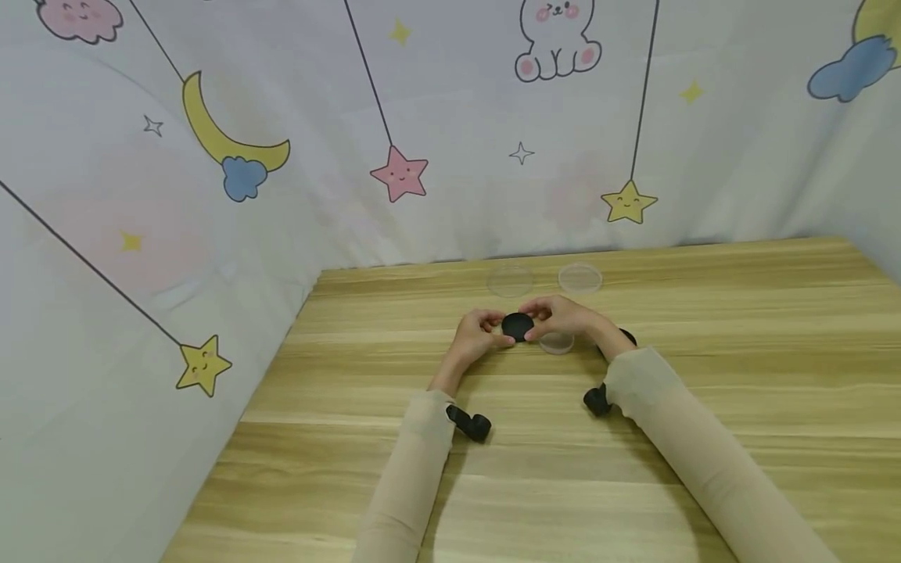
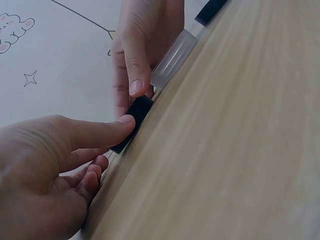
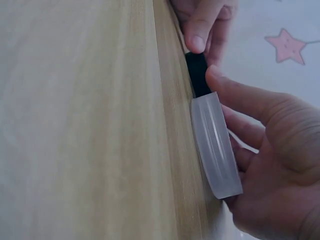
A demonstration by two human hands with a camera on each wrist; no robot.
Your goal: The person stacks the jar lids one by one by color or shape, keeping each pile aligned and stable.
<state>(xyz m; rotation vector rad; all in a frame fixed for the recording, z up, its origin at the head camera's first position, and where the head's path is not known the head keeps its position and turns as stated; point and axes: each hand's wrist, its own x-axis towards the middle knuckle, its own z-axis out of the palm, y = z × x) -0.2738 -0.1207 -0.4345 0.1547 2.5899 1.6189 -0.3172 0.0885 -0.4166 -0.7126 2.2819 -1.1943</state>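
Black disc is pinched from both sides by the hands, angled inward.

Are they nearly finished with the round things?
Maybe partway. Done, it seems: two clear discs lie at the back, untouched. In hand: the left grip and right grip hold a black disc by its edges. Still to do, probably: letting go of it. A third clear disc sits by the right grip; another black piece is partly hidden behind the right arm.
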